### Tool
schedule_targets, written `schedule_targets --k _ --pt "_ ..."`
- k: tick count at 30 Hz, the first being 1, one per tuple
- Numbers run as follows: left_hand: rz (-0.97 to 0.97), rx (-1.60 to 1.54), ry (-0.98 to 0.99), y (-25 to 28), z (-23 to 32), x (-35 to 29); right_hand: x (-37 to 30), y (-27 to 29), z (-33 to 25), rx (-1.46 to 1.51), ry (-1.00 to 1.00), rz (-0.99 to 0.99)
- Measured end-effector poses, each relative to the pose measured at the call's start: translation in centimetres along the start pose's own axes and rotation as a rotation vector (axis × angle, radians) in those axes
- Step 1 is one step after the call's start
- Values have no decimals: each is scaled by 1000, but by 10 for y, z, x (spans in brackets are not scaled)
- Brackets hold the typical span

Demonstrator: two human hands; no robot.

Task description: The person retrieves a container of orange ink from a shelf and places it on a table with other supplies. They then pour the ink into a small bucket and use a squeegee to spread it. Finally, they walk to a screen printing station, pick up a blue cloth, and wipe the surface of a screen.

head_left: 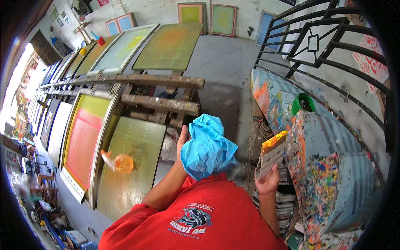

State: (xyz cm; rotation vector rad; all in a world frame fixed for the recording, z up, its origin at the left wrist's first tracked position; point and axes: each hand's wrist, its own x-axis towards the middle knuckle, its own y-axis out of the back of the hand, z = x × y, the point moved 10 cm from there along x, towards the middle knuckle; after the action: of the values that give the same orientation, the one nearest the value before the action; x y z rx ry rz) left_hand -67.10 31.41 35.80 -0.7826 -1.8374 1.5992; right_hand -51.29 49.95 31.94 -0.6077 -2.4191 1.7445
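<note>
A bunched light-blue cloth [207, 148] is gripped in my left hand [182, 143], with the fingers hidden behind it. The cloth is up in front of my red shirt. On the right, my right hand [268, 181] is closed around the lower end of a squeegee [271, 160]. Its grey, worn body points up, and bright orange-yellow paint [274, 141] coats the top edge. Left of the cloth, an orange spray bottle [123, 163] with a pale nozzle rests on a greenish printing board [129, 179].
A framed screen with a red-pink area [83, 133] stands beside the board. Wooden rails [158, 81] run between two rows of boards and screens. To the right are paint-splattered steps [329, 179], a green container [302, 104] and a black metal railing [321, 46]. More frames [223, 20] lean on the far wall.
</note>
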Motion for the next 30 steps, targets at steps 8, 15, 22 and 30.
schedule_targets --k 8,15,22,30 --pt "-71 1270 -193 -36 17 180 135 -39 -35 12 43 -17" --pt "-75 1578 -210 -14 82 316 270 -54 -65 41 1 -107" --pt "44 753 -302 -38 140 426 404 -69 -109 -52 -44 -114" --pt "716 624 -150 102 194 459 518 -65 -132 -122 -84 -37"
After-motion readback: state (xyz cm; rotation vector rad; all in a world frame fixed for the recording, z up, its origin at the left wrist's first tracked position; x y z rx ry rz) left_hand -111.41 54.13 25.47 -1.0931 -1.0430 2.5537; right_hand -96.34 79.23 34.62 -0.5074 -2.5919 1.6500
